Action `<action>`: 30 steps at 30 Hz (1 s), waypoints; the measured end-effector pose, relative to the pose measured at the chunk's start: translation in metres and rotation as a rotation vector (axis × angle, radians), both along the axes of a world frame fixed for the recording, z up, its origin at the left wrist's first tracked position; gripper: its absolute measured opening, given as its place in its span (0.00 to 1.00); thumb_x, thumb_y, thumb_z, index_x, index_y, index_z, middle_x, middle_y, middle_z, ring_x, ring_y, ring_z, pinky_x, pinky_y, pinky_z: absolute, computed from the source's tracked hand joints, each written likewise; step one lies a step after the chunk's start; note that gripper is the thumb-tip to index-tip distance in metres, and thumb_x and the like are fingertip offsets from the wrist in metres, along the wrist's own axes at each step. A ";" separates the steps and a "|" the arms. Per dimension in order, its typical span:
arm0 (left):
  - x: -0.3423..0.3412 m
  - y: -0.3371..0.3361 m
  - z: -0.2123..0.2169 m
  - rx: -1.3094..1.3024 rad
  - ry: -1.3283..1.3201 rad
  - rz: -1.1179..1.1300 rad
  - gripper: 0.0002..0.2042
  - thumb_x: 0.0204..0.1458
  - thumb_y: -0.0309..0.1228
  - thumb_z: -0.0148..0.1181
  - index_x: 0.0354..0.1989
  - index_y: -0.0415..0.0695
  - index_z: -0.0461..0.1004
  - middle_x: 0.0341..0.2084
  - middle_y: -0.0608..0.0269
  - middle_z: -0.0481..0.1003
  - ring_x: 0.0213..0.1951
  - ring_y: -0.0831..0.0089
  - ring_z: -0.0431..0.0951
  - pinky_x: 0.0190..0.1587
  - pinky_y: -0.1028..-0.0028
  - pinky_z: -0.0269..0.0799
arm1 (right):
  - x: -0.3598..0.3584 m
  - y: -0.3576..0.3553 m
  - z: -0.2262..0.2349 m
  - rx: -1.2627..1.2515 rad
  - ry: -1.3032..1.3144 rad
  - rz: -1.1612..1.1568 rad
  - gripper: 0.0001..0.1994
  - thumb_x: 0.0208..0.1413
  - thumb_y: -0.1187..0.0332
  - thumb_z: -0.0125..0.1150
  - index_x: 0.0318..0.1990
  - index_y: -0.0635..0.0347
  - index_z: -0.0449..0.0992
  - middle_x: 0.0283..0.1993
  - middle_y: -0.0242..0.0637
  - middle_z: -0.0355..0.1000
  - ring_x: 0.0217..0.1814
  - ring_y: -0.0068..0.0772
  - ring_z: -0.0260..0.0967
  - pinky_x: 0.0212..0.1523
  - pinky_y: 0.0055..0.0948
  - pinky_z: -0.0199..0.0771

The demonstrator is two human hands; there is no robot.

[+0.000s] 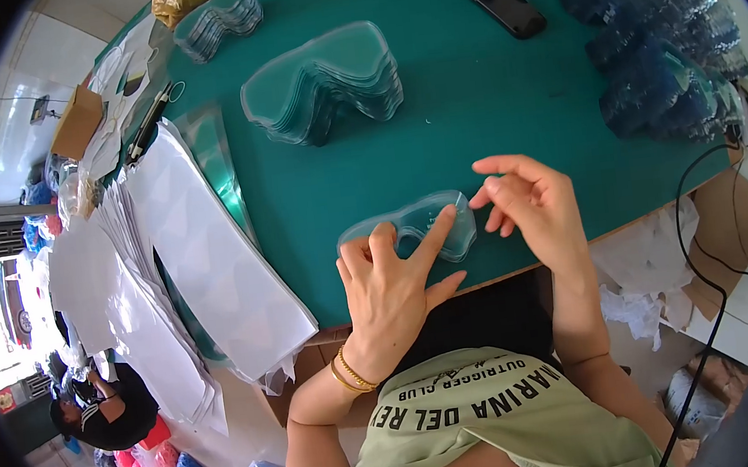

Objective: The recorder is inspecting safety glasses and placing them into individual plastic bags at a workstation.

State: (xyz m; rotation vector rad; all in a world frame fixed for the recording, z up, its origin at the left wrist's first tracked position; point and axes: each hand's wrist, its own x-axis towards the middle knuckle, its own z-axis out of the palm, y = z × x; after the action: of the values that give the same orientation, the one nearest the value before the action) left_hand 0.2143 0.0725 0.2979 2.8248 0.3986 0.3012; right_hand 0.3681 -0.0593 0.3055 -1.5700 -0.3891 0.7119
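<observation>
A clear goggle-shaped plastic lens [410,225] lies flat on the green table [488,103] near its front edge. My left hand [393,282] rests on it, fingers spread, with the index finger pressing the lens's right part. My right hand [530,203] hovers at the lens's right end, fingers apart, fingertips touching or almost touching its edge. It grips nothing that I can see. A gold bracelet circles my left wrist.
A stack of the same clear lenses [326,79] sits mid-table, another stack [219,17] at the far left. Blue-tinted lens piles [664,48] fill the right side. A black phone [495,0] lies at the back. White sheets [194,252] overhang the left edge. A black cable [715,270] hangs right.
</observation>
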 end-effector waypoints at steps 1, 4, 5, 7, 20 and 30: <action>0.001 0.000 0.002 0.026 0.042 -0.002 0.33 0.39 0.42 0.73 0.60 0.68 0.72 0.42 0.54 0.60 0.41 0.54 0.60 0.47 0.63 0.63 | 0.004 -0.002 -0.003 0.005 -0.038 -0.057 0.12 0.61 0.72 0.56 0.50 0.67 0.75 0.33 0.38 0.78 0.24 0.17 0.69 0.24 0.17 0.68; -0.002 0.002 0.017 -0.036 0.018 -0.046 0.32 0.39 0.43 0.73 0.58 0.70 0.73 0.41 0.56 0.61 0.40 0.57 0.61 0.43 0.64 0.64 | 0.004 -0.008 -0.012 -0.023 -0.177 -0.193 0.11 0.62 0.71 0.56 0.49 0.65 0.76 0.34 0.36 0.78 0.25 0.15 0.68 0.24 0.14 0.65; -0.005 0.003 0.020 -0.092 -0.039 -0.095 0.31 0.39 0.44 0.73 0.57 0.71 0.73 0.40 0.57 0.62 0.38 0.58 0.63 0.39 0.66 0.64 | 0.002 -0.012 -0.013 -0.036 -0.285 -0.283 0.11 0.62 0.71 0.55 0.49 0.64 0.77 0.34 0.35 0.77 0.26 0.14 0.68 0.24 0.14 0.64; -0.022 0.007 0.019 -0.183 -0.108 -0.098 0.28 0.42 0.36 0.71 0.57 0.59 0.75 0.42 0.55 0.65 0.41 0.58 0.66 0.43 0.64 0.66 | -0.003 -0.013 -0.013 -0.010 -0.357 -0.309 0.10 0.63 0.71 0.55 0.48 0.64 0.77 0.36 0.36 0.78 0.29 0.17 0.71 0.29 0.15 0.68; -0.070 0.017 -0.022 -0.231 -0.215 0.016 0.30 0.54 0.33 0.58 0.64 0.30 0.60 0.64 0.40 0.60 0.67 0.44 0.58 0.66 0.53 0.55 | -0.008 -0.038 -0.020 -0.234 -0.890 0.275 0.29 0.59 0.59 0.57 0.64 0.66 0.64 0.70 0.48 0.57 0.73 0.53 0.52 0.70 0.45 0.51; -0.137 0.009 -0.173 -0.361 0.002 -0.182 0.19 0.56 0.40 0.55 0.52 0.42 0.74 0.56 0.51 0.70 0.57 0.53 0.69 0.56 0.61 0.69 | 0.078 0.058 -0.040 -0.169 -0.491 0.141 0.13 0.66 0.64 0.53 0.45 0.64 0.78 0.31 0.31 0.75 0.29 0.16 0.66 0.30 0.17 0.67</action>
State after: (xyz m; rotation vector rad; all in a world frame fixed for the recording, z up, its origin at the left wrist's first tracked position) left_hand 0.0777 0.0813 0.1252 2.4839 0.1721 0.1688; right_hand 0.4460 -0.0011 0.2651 -1.8907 -0.8251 0.4660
